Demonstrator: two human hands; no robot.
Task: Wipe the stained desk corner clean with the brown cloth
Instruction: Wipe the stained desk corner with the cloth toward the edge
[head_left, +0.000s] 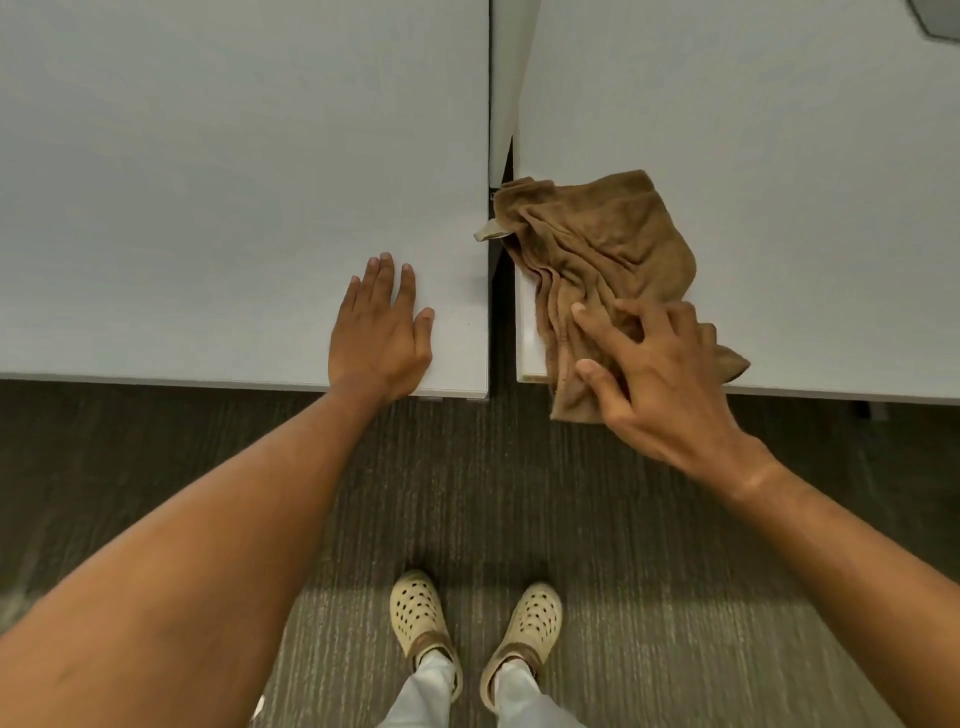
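Observation:
A crumpled brown cloth (597, 244) lies on the near left corner of the right white desk (779, 182), part of it hanging over the front edge. My right hand (660, 374) rests on the cloth's near part, fingers spread and curled into the fabric. The bare strip of the desk corner (530, 343) beside the cloth looks faintly yellowed. My left hand (384, 332) lies flat, fingers apart, on the near right corner of the left white desk (208, 182), holding nothing.
A narrow dark gap (501, 312) separates the two desks, with a white divider panel (506, 78) rising behind it. A small tan tab (485, 232) sticks out by the cloth. Grey carpet (156, 441) and my cream clogs (421, 613) are below.

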